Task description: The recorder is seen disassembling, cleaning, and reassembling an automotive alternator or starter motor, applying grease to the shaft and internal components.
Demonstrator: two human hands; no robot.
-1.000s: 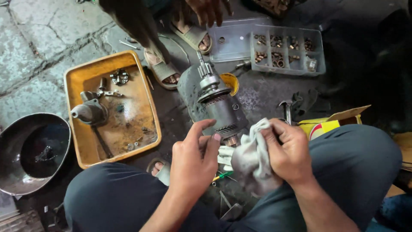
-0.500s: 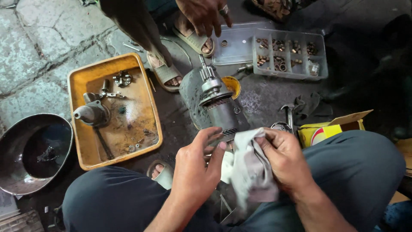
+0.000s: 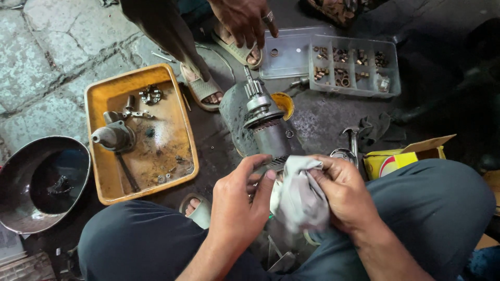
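Basically the motor armature stands tilted on the dark floor just right of the yellow tray, left hand curled on its lower end, right hand pinching a grey rag there; greasy grip could slip, tipping it onto the small yellow cup behind.

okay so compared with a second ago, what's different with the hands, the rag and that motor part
The left hand has slid from the motor part's lower end toward the grey rag, its thumb now touching it. The right hand keeps its fingers in the rag, which looks more bunched. Above, another person's hand has reached further into view. The motor part, yellow tray and clear parts box look unmoved.
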